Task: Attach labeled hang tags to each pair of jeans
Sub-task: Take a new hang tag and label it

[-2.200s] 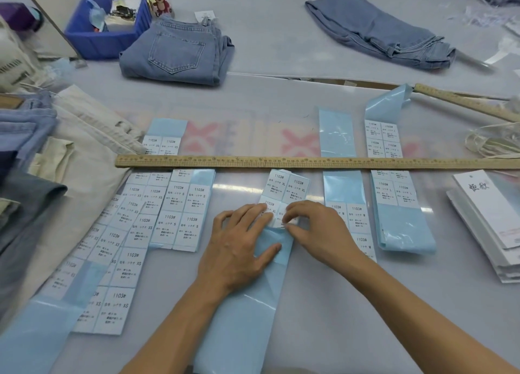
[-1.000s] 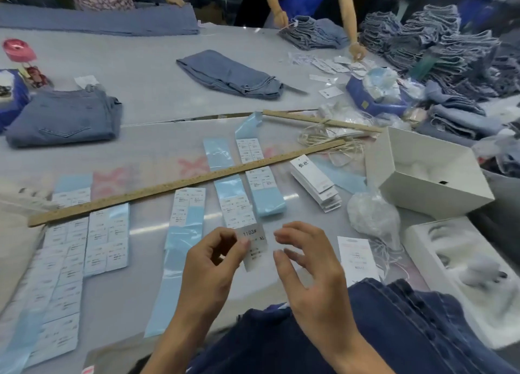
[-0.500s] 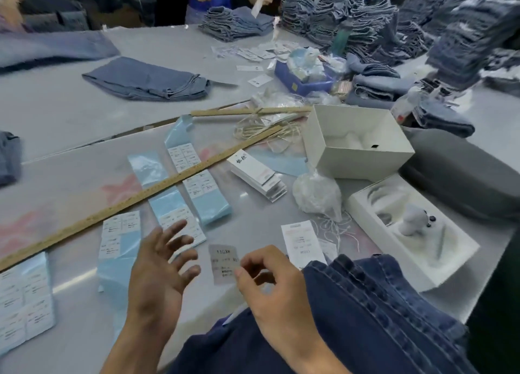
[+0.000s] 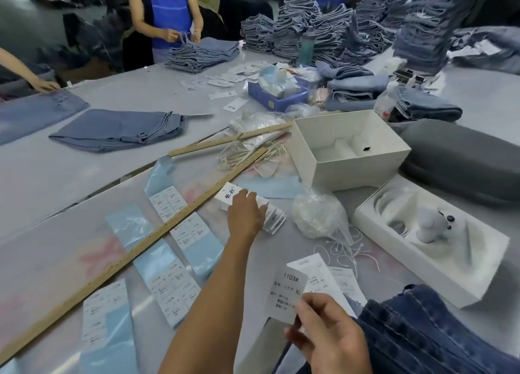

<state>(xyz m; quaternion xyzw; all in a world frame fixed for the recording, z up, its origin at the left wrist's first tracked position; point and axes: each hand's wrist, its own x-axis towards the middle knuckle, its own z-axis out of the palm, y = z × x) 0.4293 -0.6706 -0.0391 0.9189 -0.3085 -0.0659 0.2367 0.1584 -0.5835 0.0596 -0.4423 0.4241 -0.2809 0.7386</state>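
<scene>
Sticker [image 4: 287,295] "1103# XL" in right-hand [image 4: 329,337] grip; left hand [image 4: 245,214] on hang tags [image 4: 271,217].

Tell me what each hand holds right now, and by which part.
Right hand pinches the XL size sticker at its lower right edge. Left hand rests on the stack of hang tags; any grip there cannot be told.

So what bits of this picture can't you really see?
- Head view: the small lines under "XL" on the label in the right hand are blurred.
- The left hand covers part of the hang tag stack, so its grip is hidden.
- The dark jeans run off the bottom edge.
- The sheet stickers are too small to read.
</scene>
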